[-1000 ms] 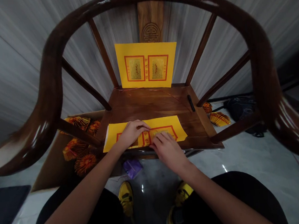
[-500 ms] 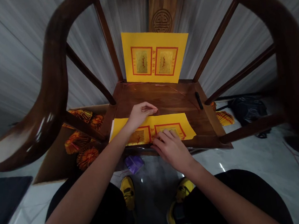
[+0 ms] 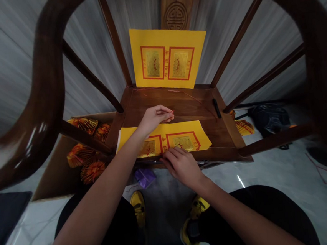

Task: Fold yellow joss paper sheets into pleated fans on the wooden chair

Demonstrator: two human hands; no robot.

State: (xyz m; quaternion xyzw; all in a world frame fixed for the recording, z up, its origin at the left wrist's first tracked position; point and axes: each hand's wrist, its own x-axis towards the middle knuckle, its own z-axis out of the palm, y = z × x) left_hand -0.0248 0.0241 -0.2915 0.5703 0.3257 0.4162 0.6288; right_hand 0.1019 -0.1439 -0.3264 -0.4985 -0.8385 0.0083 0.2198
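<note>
A stack of yellow joss paper (image 3: pixel 205 135), printed with red frames and gold squares, lies along the front of the wooden seat (image 3: pixel 179 105). Its near edge bends over the seat's front edge. My right hand (image 3: pixel 182 165) has its fingers on that near edge, thumb below, closed on the paper. Just past the far edge of the stack, my left hand (image 3: pixel 157 117) is closed in a pinch. A small red spot shows at its fingertips; whether it is a held thing I cannot tell. Another yellow sheet (image 3: pixel 171 85) leans upright against the chair back.
Curved dark armrests (image 3: pixel 50 71) rise on both sides. A black marker (image 3: pixel 217 108) and thin red strings lie on the seat. On the left stands a cardboard box (image 3: pixel 49 179) with folded red-gold paper ornaments (image 3: pixel 93 171). A purple packet (image 3: pixel 145 177) and black bag (image 3: pixel 270 119) are on the floor.
The view has shifted slightly closer. My left hand has moved a little to the right over the seat, its fingers still pinched. My right hand stays at the paper's near edge.
</note>
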